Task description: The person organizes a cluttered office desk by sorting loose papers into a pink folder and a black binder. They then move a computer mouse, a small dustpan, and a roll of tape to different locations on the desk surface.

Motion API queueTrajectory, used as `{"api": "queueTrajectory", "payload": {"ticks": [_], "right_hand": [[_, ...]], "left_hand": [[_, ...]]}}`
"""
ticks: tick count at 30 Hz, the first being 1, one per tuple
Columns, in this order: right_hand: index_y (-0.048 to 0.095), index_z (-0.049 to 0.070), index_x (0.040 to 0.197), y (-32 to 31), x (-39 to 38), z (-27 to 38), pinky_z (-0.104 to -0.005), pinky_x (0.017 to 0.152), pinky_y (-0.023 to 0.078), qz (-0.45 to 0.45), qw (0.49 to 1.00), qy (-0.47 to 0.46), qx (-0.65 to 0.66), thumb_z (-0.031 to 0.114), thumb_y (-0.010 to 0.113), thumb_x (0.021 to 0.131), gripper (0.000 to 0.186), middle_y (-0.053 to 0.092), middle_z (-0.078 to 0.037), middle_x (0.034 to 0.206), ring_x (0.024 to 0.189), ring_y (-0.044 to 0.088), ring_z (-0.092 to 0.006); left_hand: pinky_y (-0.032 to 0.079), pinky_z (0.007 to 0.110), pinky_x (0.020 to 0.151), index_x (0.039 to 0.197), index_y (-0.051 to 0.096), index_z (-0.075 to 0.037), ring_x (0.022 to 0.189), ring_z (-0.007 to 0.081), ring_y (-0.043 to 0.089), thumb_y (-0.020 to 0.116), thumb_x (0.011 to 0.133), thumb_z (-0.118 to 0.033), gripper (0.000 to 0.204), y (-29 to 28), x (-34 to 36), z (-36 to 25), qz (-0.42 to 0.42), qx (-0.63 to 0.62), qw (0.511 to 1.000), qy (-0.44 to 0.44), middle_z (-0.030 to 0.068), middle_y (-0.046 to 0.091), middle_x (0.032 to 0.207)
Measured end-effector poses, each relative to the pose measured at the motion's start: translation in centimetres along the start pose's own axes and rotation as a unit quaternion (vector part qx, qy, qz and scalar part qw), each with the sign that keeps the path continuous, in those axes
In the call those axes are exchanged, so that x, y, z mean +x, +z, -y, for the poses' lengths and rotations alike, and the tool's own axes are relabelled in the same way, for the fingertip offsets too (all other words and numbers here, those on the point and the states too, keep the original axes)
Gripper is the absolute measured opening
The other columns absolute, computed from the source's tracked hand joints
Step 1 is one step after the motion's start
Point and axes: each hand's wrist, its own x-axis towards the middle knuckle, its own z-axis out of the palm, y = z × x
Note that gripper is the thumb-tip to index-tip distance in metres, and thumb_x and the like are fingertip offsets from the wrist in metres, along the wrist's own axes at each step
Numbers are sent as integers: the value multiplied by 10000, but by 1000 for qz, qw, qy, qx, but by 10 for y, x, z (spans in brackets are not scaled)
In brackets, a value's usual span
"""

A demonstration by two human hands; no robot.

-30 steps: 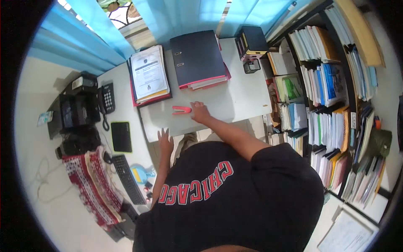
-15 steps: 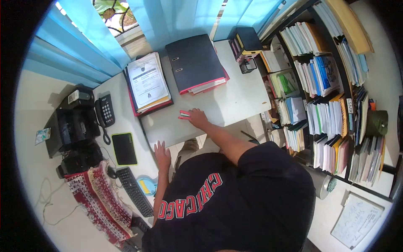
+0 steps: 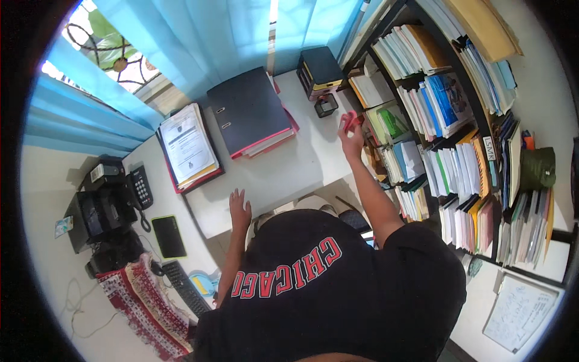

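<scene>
My right hand [image 3: 351,134] grips a pink stapler [image 3: 353,119], raised near the desk's right end, just below and right of a black mesh holder [image 3: 325,105]. My left hand [image 3: 240,208] has its fingers spread over the front of the white desk [image 3: 274,178]. Ahead of it lie a dark ring binder [image 3: 244,105] with red edges and, to its left, a stack of papers [image 3: 184,145] in a red and black folder.
A black organiser [image 3: 319,66] stands at the back right, beside shelves [image 3: 479,169] full of files. A telephone [image 3: 140,187], dark pad [image 3: 167,236], keyboard [image 3: 184,286], covered equipment and red patterned cloth [image 3: 139,308] line the left side. Blue curtains [image 3: 211,30] hang behind.
My right hand has closed on the stapler and carried it from the desk's middle up to the right end. My left hand remains open by the front edge. The view has shifted.
</scene>
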Motion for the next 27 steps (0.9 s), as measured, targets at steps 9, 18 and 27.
{"api": "queueTrajectory", "payload": {"ticks": [9,18,27], "right_hand": [[628,47,1223,53,132,-39,-492,989,479,46,994,-101,-22,335,877,763,597,672,-176,1172,1135,620,-374],[640,76,1218,79,142,-61,-547,989,481,105,968,-138,-181,344,863,756,579,596,-164,1244,1224,536,-402],[598,57,1240,79,140,-40,-566,962,494,119,971,-115,-171,365,819,814,570,605,-189,1200,1175,564,-423]], "left_hand": [[305,520,1229,1479,531,-75,1494,450,338,635,938,-51,552,31,28,-82,-24,-3,1000,-17,220,422,1599],[299,520,1230,1485,527,-64,1494,449,339,605,955,-69,536,33,15,-103,-58,24,996,-65,223,403,1614],[303,517,1227,1485,524,-50,1487,458,343,602,954,-78,537,49,10,-111,-50,31,993,-101,238,399,1610]]}}
